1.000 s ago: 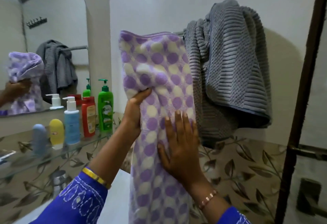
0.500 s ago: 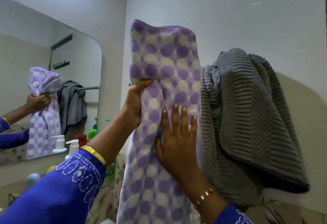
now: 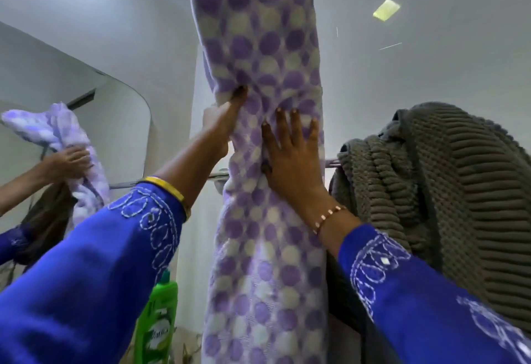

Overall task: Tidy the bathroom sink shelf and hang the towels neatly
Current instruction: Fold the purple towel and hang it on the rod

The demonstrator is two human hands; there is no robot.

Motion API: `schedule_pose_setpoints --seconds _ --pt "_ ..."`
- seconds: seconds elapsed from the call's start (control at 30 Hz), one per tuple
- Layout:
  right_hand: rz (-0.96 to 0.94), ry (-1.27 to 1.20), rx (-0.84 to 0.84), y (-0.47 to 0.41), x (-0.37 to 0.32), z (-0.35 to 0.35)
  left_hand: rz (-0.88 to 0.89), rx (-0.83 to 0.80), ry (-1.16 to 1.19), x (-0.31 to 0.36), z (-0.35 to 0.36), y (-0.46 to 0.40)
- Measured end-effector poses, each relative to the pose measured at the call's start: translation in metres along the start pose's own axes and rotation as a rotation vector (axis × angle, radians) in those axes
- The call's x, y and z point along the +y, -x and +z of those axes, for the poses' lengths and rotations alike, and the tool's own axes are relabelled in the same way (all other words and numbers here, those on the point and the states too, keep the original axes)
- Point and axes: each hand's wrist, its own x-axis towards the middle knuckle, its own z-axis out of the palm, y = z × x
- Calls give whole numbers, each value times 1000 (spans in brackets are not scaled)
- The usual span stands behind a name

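A purple-and-white dotted towel [image 3: 267,220] is lifted high in front of the wall, its folded top well above the chrome towel bar [image 3: 218,175]. My left hand [image 3: 224,122] grips a bunch of its left side. My right hand [image 3: 290,153] lies flat against its front, fingers spread. A grey ribbed towel [image 3: 436,191] is bunched over the bar to the right, touching the dotted one.
A mirror [image 3: 86,133] on the left wall reflects the hands and towel. A green pump bottle [image 3: 156,320] stands below my left sleeve. The rest of the shelf is out of view.
Both hands have raised the dotted towel higher, off its draped position by the grey towel. The view has tilted up, so the shelf bottles have dropped out of sight.
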Motion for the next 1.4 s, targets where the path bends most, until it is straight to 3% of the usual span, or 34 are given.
schedule_pose_setpoints --seconds 0.1,0.17,0.23,0.43,0.67,0.77,0.87,1.0,1.13,1.2,1.3,1.33,1.4 --pt "5 -75 -149 -17 -2 17 163 263 -306 -20 6 -19" --pt "6 -106 -294 -31 -2 25 336 285 -384 -39 8 -23" --pt "12 -196 -491 -45 1 28 423 205 -427 -61 9 -26" --pt "77 -364 -901 -73 8 18 182 -8 -526 -96 -2 -43" --pt "157 -531 -1027 -89 28 30 179 -260 -627 -82 -16 -60" --pt "230 -588 -947 -84 26 20 165 -388 -673 -79 -14 -59" --pt "174 -581 -821 -78 26 16 50 -459 -797 -79 -10 -58" --pt "210 -551 -866 -75 26 14 -138 -537 -845 -79 -8 -62" --pt "284 -569 -844 -67 22 18 -95 -521 -859 -77 0 -61" --pt "264 -452 -700 -58 20 26 -3 -423 -984 -77 5 -57" --pt "235 -370 -259 -38 18 24 332 37 -1265 -67 11 -43" --pt "195 -331 -158 -33 19 20 447 126 -1276 -65 14 -37" --pt "130 -243 -135 -28 21 20 578 130 -1173 -69 16 -33"
